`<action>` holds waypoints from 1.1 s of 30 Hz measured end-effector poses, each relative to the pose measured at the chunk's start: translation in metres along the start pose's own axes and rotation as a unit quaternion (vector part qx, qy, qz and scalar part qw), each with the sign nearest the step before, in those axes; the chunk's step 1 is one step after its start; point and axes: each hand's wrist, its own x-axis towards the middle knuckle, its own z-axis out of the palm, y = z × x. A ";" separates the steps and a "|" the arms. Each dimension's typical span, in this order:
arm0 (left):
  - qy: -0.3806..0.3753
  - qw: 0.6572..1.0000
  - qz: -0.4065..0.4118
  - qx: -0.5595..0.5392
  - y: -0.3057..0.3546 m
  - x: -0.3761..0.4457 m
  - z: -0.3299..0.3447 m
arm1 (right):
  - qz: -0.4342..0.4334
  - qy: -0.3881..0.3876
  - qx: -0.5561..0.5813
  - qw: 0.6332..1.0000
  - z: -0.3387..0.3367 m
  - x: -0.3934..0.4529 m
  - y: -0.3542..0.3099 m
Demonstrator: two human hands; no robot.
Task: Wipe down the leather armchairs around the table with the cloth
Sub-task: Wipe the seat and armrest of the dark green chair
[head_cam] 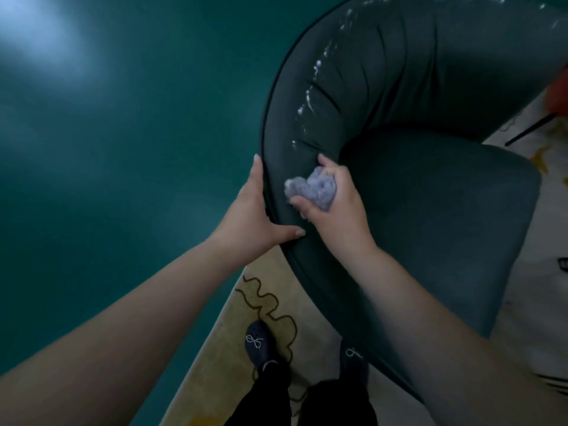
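Teal floor [123,149] beside armchair [384,87] rim

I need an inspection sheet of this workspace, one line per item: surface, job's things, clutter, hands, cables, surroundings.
Surface: dark green armchair, backrest glossy with bright highlights along its tufted curve.
Job's things: crumpled pale cloth, pressed against the inside of the backrest.
Clutter: nothing seen.
Hands: right hand grips the cloth; left hand holds the chair's outer edge, thumb over the rim.
Cables: nothing seen.
Surroundings: teal floor; cream rug with wavy outline; two dark shoes; blurred orange object at the right edge.
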 end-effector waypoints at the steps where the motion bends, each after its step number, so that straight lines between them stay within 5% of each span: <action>1: -0.005 1.000 0.004 0.002 0.000 0.005 -0.003 | -0.001 0.011 -0.006 1.000 0.001 -0.008 0.004; 10: -0.021 1.000 0.012 0.011 -0.004 0.028 -0.013 | -0.072 0.029 -0.048 0.996 0.017 0.081 -0.023; 16: -0.016 1.000 0.001 -0.010 0.006 0.053 -0.022 | -0.056 0.009 0.007 0.998 0.009 0.036 -0.006; 24: -0.008 1.000 0.000 0.025 0.010 0.092 -0.036 | -0.120 -0.007 -0.103 0.987 0.017 0.120 -0.019; 29: -0.022 0.999 -0.003 0.033 0.015 0.105 -0.037 | -0.070 0.072 -0.037 0.994 0.015 0.102 -0.014; 33: -0.041 0.999 0.007 0.031 0.015 0.112 -0.044 | -0.048 0.161 -0.131 0.977 0.012 0.082 -0.014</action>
